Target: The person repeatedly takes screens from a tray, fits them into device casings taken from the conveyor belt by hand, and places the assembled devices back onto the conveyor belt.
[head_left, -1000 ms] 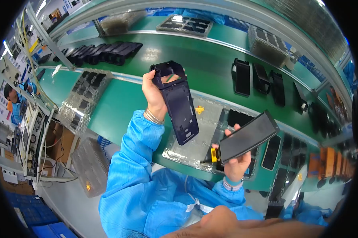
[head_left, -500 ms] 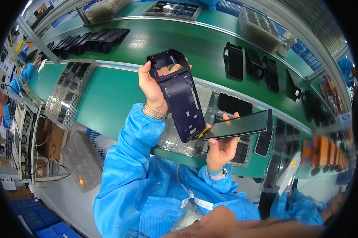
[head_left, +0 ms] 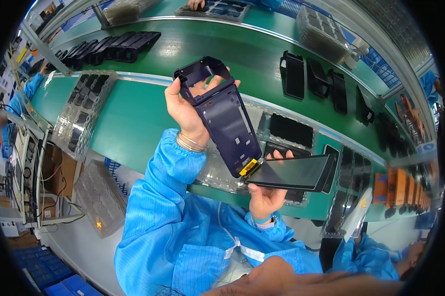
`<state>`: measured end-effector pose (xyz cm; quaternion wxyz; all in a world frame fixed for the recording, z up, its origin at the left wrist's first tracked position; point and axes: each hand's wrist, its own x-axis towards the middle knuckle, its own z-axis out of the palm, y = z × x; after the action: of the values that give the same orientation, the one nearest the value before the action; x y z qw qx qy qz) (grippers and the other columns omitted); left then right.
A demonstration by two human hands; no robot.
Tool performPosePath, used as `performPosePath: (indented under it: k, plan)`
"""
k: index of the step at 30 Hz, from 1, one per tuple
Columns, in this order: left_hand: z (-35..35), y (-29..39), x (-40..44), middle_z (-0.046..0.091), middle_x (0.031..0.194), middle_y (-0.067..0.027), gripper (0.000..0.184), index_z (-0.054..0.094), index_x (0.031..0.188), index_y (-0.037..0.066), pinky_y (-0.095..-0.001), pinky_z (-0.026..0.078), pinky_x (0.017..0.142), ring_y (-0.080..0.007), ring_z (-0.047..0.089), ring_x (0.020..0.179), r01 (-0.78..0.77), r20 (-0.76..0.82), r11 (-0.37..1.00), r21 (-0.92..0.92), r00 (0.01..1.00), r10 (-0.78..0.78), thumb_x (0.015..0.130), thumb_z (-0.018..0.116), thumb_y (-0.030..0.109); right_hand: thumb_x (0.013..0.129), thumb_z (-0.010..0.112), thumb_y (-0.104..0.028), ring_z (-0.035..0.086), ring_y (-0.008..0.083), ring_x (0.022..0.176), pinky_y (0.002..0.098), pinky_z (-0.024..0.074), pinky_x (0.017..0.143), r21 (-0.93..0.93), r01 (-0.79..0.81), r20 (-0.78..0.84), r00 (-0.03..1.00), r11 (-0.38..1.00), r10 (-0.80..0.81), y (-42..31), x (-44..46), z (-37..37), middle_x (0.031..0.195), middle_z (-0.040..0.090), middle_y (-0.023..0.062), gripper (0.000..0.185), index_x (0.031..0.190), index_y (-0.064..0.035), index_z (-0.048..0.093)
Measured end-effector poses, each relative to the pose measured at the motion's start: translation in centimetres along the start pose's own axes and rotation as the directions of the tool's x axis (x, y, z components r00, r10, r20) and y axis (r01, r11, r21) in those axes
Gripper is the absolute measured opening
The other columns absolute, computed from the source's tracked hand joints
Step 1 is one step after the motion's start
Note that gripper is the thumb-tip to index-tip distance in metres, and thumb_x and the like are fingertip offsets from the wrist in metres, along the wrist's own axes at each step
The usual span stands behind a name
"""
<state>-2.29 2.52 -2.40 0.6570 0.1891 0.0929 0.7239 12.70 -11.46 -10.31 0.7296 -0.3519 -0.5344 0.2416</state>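
Note:
My left hand grips a dark purple-black device housing by its open frame end, fingers curled through the opening. The housing slants down to the right, its inner face up, with small white patches. My right hand holds a flat black glass screen from below, thumb at the near edge. The screen's left end is close to the housing's bottom end, where a yellow strip, apparently a flex cable, shows. Whether the strip joins the two I cannot tell. Beneath them lies a clear plastic tray with a dark panel.
Black housings stand in a row on the green conveyor, with more devices at the right. Another tray sits at the left. Orange blocks line the right. A co-worker's hand is at a far tray.
The screen has come down and left a little and turned flatter. More of the yellow strip shows at the housing's bottom end. A co-worker's hand has appeared at the far tray.

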Motion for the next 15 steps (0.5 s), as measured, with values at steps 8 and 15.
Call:
performPosePath:
  k: [8, 15]
  plan:
    - [0.1, 0.1, -0.5, 0.049, 0.127, -0.0183, 0.072, 0.040, 0.133, 0.001, -0.0581, 0.041, 0.100, -0.0374, 0.047, 0.120, -0.040, 0.072, 0.999, -0.033, 0.996, 0.043, 0.084, 0.038, 0.054, 0.074, 0.081, -0.020, 0.039, 0.0366, 0.129, 0.0442, 0.0377, 0.105, -0.077, 0.023, 0.040, 0.999, 0.997, -0.020, -0.1, 0.6, -0.3, 0.144, 0.026, 0.0287, 0.074, 0.131, 0.0075, 0.044]
    - [0.7, -0.7, -1.6, 0.045, 0.132, -0.0209, 0.069, 0.039, 0.135, 0.003, -0.0610, 0.041, 0.098, -0.0384, 0.046, 0.120, -0.052, 0.226, 0.999, 0.013, 0.973, 0.048, 0.085, 0.043, 0.050, 0.073, 0.079, -0.014, 0.052, 0.0463, 0.117, 0.0442, 0.0456, 0.095, -0.455, 0.171, 0.320, 0.947, 0.874, -0.019, -1.1, 2.3, -0.2, 0.139, 0.036, 0.0342, 0.065, 0.127, 0.0080, 0.051]
